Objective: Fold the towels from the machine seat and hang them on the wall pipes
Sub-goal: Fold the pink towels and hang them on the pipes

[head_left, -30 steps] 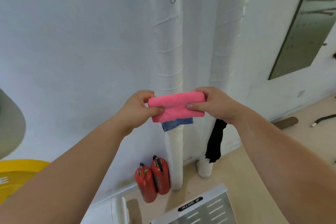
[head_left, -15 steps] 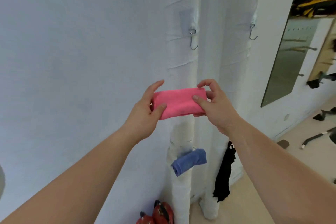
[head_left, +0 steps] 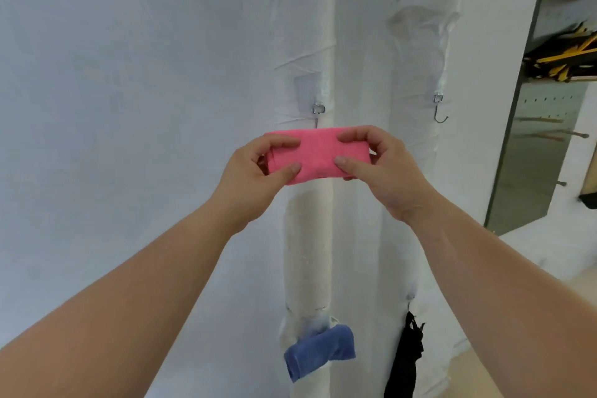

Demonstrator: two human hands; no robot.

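Pink towel [head_left: 318,155]: folded into a short, thick band, held level at mid-scene, in front of the left wall pipe [head_left: 308,252]. Its upper edge sits just under the left hook [head_left: 318,110]; the hook's lower end is hidden behind the cloth, so contact cannot be told.

Left hand [head_left: 255,178]: grips the towel's left end, thumb pressed on the near face, fingers curled over the top edge.

Right hand [head_left: 384,171]: grips the right end the same way, thumb on the near face, fingers curled over the top and round the far side.

Left wall pipe: white, wrapped, upright. Lower down it carries a folded blue towel [head_left: 319,350], tilted with its left end lower.

Right wall pipe [head_left: 416,42]: white, wrapped, just right of the first. A bare metal hook [head_left: 439,110] hangs on it at about the left hook's height; a black cloth [head_left: 405,355] hangs lower down.

Wall [head_left: 129,107]: pale and plain, filling the left of the scene.

Grey panel [head_left: 542,155]: far right; above it are blurred yellow-and-black items [head_left: 562,58], perhaps straps.
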